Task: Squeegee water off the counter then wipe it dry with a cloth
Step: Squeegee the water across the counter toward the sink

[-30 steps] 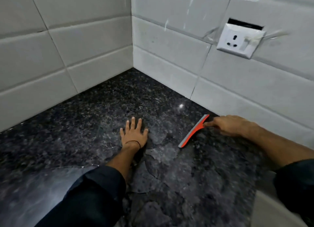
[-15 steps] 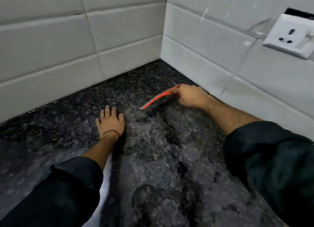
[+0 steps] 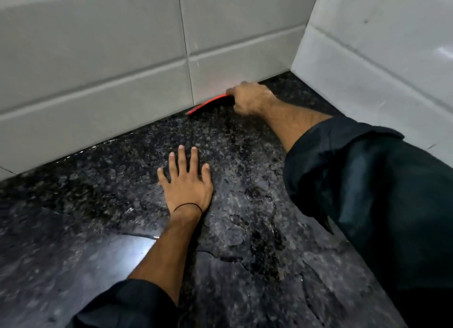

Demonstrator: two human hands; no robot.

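A dark speckled granite counter [image 3: 103, 192] fills the lower view, with puddles of water [image 3: 235, 232] spread over its middle. My right hand [image 3: 250, 99] is closed around a red squeegee [image 3: 208, 105], whose blade lies against the base of the back wall tiles, near the corner. Most of the squeegee's handle is hidden under that hand. My left hand [image 3: 186, 183] rests flat on the wet counter with fingers spread, empty, a thin black band at its wrist. No cloth is in view.
White tiled walls [image 3: 98, 57] meet in a corner [image 3: 291, 70] at the upper right and bound the counter at the back and right. My dark right sleeve [image 3: 367, 192] crosses the right side of the counter.
My right hand has carried the squeegee from the right wall across towards the corner and up against the back wall. The view has swung left, and the wall socket is out of frame. My left hand has stayed flat.
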